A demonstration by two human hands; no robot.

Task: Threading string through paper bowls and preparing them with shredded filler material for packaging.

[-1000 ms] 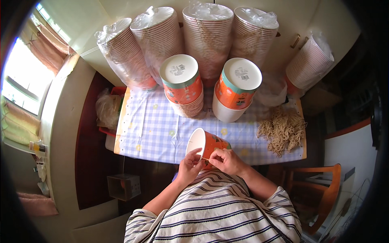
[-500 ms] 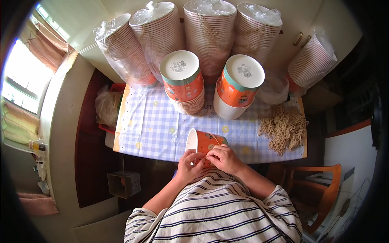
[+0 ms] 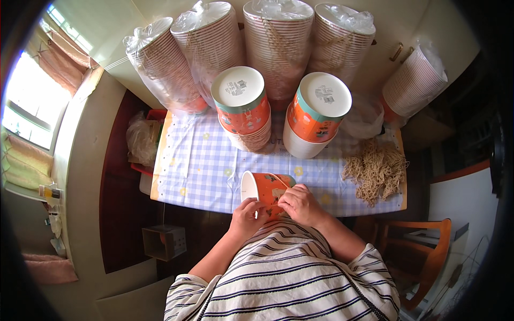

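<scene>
An orange paper bucket (image 3: 265, 188) with a white inside lies on its side in both my hands, its open mouth turned to the left. My left hand (image 3: 244, 215) grips it from below near the rim. My right hand (image 3: 300, 204) covers its right side, fingers closed on it; a thin string handle arcs over the cup there. I hold it just above the near edge of the table with the blue-and-white checked cloth (image 3: 198, 166).
Two upside-down stacks of orange buckets (image 3: 242, 109) (image 3: 313, 115) stand mid-table. Behind them lean several tall plastic-wrapped stacks of cups (image 3: 278, 43). A heap of tan strings (image 3: 375, 170) lies at the right. A wooden chair (image 3: 423, 257) stands at lower right, a small box (image 3: 163, 241) on the floor.
The bucket has sunk slightly toward my body and turned a little in my hands. My right hand has shifted over its side. The stacks have not moved.
</scene>
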